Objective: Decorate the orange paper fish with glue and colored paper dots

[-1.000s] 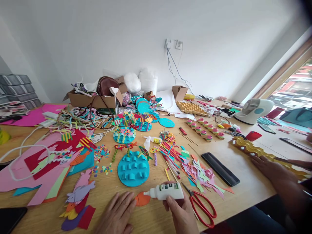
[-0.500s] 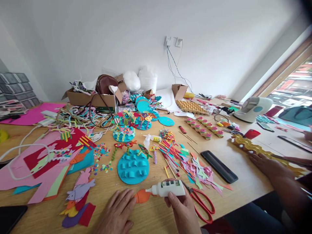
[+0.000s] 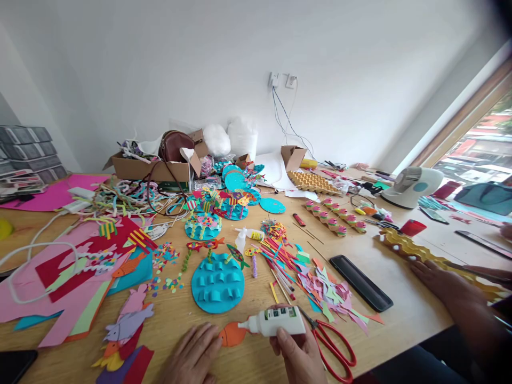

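Orange fish: flat paper cutout, on the counter nr its front edge, between the two hands.
L hand: palm down, fingers out straight, gripping nothing; fingertips right at the fish's L end, prob. steadying it.
R hand: wrapped round the white bottle, tipped on its side, label up.
Nozzle: over the fish's far edge, pointing L; can't tell from my cam if it's touching, & no liquid I can make out.
Just changed: vs 1 sec ago, nozzle's slid a touch twd the fish's R end, so more of the body shows; L hand hasn't budged. I read that as careful work along the edge, approx. mid-step.
Blue disc: just beyond the fish, further from the front edge, rows of paper loops on top.
Scissors: red handles, just R of the R hand, nr front edge.
Co-worker's hand: twd the counter's R side, at the yellow carton strip, well apart from mine.
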The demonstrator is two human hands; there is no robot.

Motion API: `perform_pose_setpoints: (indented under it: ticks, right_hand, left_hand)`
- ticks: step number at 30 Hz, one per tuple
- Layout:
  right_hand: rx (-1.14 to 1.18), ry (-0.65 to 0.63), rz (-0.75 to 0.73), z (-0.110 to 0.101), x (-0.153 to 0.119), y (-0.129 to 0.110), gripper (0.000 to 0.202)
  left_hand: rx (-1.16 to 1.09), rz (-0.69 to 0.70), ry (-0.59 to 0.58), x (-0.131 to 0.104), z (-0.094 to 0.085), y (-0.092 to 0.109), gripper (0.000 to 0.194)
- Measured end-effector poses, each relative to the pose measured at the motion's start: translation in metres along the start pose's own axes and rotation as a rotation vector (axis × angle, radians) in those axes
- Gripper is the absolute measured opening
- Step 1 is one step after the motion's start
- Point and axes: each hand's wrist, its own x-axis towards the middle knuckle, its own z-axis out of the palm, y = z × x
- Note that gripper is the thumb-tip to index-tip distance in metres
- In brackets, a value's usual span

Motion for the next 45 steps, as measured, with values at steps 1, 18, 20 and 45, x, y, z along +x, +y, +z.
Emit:
perform_pose_setpoints:
  ticks: [1,18,20,45]
  right_hand:
    - [-0.005,-0.003,-0.003,0.000,0.000,0.000,0.048]
    - [-0.151,-0.071,-0.014,-0.008,0.005,-0.002,0.034]
    - [-0.175,-0.089,-0.026,-0.007,0.004,-0.003,0.033]
    - [-0.806,-0.404,-0.264,0.012,0.000,-0.010,0.022]
  left_hand:
    - [-0.004,0.007,0.002,0.000,0.000,-0.001,0.043]
    - [-0.107,-0.182,-0.139,0.016,-0.031,0.006,0.045]
    - [-0.132,-0.198,-0.178,0.017,-0.034,0.006,0.043]
    - [-0.171,-0.104,-0.336,0.015,-0.026,0.018,0.048]
